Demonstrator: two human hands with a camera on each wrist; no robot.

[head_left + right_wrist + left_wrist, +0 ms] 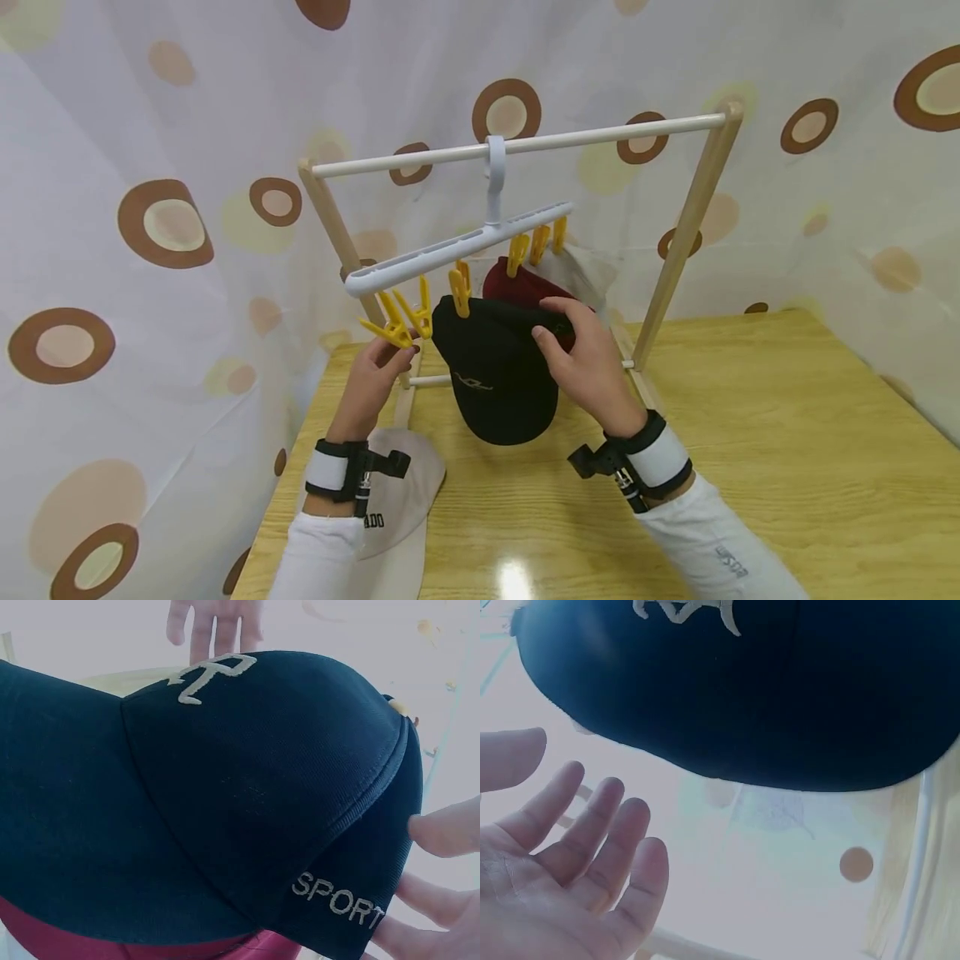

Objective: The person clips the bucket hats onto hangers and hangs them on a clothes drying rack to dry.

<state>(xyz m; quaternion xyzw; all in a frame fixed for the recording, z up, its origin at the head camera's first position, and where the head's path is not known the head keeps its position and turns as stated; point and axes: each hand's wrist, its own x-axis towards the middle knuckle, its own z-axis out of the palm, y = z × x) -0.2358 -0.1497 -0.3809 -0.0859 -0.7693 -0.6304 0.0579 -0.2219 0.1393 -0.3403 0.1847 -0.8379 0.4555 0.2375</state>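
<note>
A black cap (495, 375) hangs by a yellow clip (460, 292) from a white hanger (457, 246) on the rack's rod. My right hand (573, 333) holds the cap's right side, thumb on the front and fingers over the top. In the right wrist view the thumb and fingers (439, 829) meet the black cap (225, 787) at its edge. My left hand (393, 357) is open with its fingertips just under two free yellow clips (401, 323). The left wrist view shows the left hand (577, 855) with an empty palm below the black cap (780, 697).
A dark red cap (517, 287) hangs clipped behind the black one, and a pale cap (581, 275) behind that. A beige cap (405, 500) lies on the wooden table (750, 467) under my left forearm. The wooden rack (686, 225) stands against a spotted curtain.
</note>
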